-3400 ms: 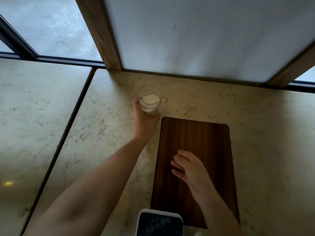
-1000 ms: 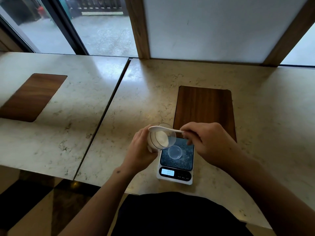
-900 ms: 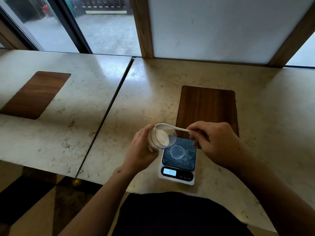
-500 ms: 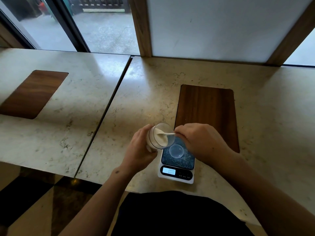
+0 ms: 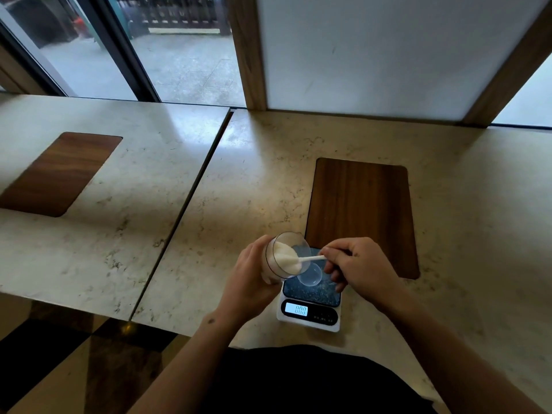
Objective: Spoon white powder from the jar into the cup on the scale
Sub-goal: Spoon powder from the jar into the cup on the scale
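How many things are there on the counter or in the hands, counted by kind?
Jar, held tilted in left hand: 1
Spoon, in right hand: 1
Cup: 1
Scale: 1
Wooden boards: 2
Total: 6

Jar point(image 5: 280, 258): clear, part-filled with white powder point(image 5: 285, 256), tilting mouth-first toward the scale point(image 5: 309, 306). Spoon point(image 5: 310, 258): white, its bowl dipping into the powder. Cup point(image 5: 310, 275): small, clear, sitting upright on the scale's dark platform, display glowing.
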